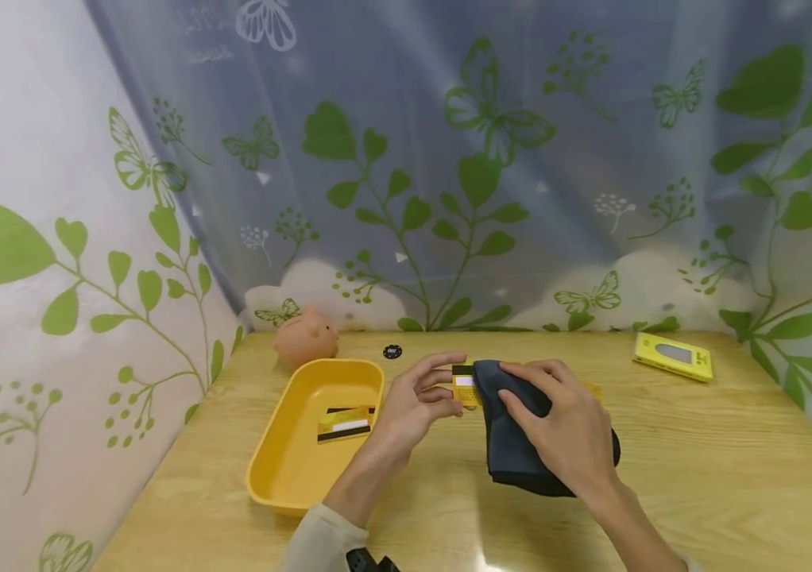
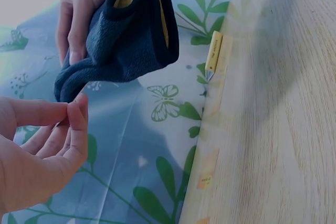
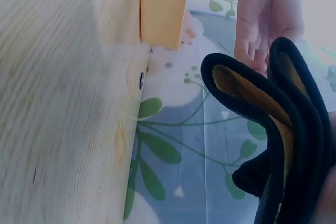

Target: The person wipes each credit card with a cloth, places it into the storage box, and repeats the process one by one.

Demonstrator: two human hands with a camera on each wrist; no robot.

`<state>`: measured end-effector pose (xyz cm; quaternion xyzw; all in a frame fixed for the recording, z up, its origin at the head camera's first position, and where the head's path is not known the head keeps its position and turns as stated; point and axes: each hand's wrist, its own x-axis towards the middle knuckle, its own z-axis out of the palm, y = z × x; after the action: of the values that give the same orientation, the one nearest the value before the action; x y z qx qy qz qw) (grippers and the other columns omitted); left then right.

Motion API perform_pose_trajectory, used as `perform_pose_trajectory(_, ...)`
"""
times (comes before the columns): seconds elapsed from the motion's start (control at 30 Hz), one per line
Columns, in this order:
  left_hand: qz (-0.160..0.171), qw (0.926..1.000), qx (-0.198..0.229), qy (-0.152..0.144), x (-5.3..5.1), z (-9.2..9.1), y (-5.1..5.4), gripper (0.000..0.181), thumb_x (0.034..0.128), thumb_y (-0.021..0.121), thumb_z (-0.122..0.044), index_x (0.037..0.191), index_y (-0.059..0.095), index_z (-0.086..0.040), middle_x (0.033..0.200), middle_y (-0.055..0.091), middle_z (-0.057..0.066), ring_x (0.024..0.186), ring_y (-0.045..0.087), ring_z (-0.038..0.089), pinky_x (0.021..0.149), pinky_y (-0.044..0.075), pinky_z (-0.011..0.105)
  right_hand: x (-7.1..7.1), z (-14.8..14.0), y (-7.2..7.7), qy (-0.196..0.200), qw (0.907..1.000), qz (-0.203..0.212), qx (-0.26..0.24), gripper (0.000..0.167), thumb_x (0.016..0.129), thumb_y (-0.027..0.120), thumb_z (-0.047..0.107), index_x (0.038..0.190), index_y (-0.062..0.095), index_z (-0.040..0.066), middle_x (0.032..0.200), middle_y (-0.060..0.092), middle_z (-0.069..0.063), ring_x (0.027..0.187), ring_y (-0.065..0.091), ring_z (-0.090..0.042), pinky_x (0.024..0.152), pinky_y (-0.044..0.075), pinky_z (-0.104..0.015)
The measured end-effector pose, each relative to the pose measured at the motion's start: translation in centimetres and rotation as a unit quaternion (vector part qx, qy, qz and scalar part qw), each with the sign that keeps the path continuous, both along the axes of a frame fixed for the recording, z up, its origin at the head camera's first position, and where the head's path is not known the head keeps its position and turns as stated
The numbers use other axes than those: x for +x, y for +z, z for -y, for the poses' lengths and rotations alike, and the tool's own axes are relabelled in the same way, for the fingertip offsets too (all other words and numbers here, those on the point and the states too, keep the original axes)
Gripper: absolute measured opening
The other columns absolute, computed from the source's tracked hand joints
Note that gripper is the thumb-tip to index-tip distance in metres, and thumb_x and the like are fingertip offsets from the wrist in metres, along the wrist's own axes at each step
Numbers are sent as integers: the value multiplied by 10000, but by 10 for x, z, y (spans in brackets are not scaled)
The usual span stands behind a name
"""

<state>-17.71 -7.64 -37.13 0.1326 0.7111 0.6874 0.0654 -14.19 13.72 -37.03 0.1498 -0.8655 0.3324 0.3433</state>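
Left hand (image 1: 411, 407) with yellow card (image 1: 467, 395) at its fingertips

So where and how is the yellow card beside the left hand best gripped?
Probably pinched by its exposed end, coming from the person's left: the yellow card looks thin and flat, and its right end is hidden by the dark blue cloth item, which the right hand grips. The left hand is on that side.
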Motion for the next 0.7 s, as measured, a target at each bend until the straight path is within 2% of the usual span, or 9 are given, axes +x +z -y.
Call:
perform_pose_trajectory(0.13,29,10000,86,8,1,2,0,559,928,712,57,1375,672,-277,1298,653,110,1004,661,235,870,608,378,0,-7,0,-91,9999,-55,-14,376,853,876,167,1216,790,214,1082,699,-30,752,668,-185,488,441,-237)
perform_pose_trajectory(0.4,68,9998,189,-68,1,9,-2,570,935,696,66,1419,641,-229,1337,627,110,1021,674,249,899,601,394,-1,-22,-4,-319,9995,0,-19,363,854,871,161,1207,793,198,1095,699,-51,718,662,-207,450,401,-243)
perform_pose_trajectory(0.57,151,9998,153,19,-1,15,-4,572,932,704,57,1414,640,-244,1320,621,107,1015,678,231,927,593,401,-2,-31,-2,-510,9987,19,2,356,859,865,168,1207,794,183,1095,702,-71,649,637,-222,434,383,-248)
perform_pose_trajectory(0.7,170,9997,169,98,-2,19,-4,568,930,713,51,1418,639,-231,1299,614,138,1003,681,213,936,592,412,-1,-35,2,-562,9984,-2,-43,360,857,867,168,1209,795,179,1099,704,-71,726,672,-263,478,440,-270)
